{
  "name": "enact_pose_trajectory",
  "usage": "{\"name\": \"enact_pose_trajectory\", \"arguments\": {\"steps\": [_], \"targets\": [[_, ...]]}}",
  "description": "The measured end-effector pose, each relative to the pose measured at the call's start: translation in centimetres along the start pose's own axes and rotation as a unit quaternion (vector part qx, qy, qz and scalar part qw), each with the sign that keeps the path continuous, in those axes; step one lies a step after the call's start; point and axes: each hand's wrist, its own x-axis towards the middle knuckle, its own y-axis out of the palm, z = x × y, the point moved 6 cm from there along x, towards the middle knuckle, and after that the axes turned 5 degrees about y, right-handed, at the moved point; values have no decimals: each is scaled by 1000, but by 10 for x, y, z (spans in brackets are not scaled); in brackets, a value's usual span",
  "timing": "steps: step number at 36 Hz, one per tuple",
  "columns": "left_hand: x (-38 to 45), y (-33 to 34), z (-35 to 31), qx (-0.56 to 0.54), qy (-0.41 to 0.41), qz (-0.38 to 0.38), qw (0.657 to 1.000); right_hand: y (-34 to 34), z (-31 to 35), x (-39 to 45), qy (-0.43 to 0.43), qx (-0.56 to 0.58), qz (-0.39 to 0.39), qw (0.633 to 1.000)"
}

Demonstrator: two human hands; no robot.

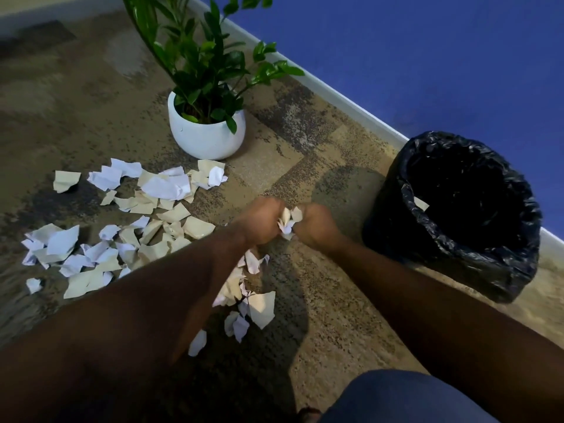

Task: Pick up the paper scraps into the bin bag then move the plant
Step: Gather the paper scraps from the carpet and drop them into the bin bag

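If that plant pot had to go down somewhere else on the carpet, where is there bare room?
Bare carpet lies between the plant pot and the bin bag, along the skirting board. More lies behind the pot, to its left. It is crowded in front of the pot, where the paper scraps spread left of both hands.

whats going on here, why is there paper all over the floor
A person is clearing torn paper off the carpet. The left hand and right hand together grip a small bunch of scraps above the floor, beside the open black bin bag. Many more loose scraps lie spread out to the left. The potted plant stands by the wall, not yet moved.
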Motion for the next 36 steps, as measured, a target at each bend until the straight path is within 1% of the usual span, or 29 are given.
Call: {"name": "enact_pose_trajectory", "arguments": {"steps": [4, 6, 8, 11, 15, 19, 24, 30, 34, 36], "targets": [[8, -34, -33, -12, 30, -38, 999, -40, 18, -5, -4, 6, -19, 1000], [14, -47, -49, -4, 34, -54, 998, -63, 29, -8, -18, -18, -35, 999], [22, -59, -67, 7, 44, -66, 997, -88, 35, -11, -22, -46, -57, 997], [36, -76, -101, 9, 72, -94, 993, -128, 38, -20, -34, -57, -98, 993], [56, -89, -152, 21, 107, -126, 986, -181, 34, -43, -60, -71, -154, 984], [75, -86, -198, 7, 140, -134, 981, -222, 8, -55, -39, -67, -194, 978], [95, -62, -247, -14, 165, -113, 980, -256, -33, -70, -12, -51, -212, 976], [111, -27, -286, -6, 193, -91, 977, -278, -84, -80, 45, -73, -243, 966], [119, -1, -295, -24, 200, -38, 979, -283, -103, -83, 57, -102, -250, 961], [122, 9, -298, -13, 207, -14, 978, -284, -112, -82, 74, -111, -237, 962]]}}
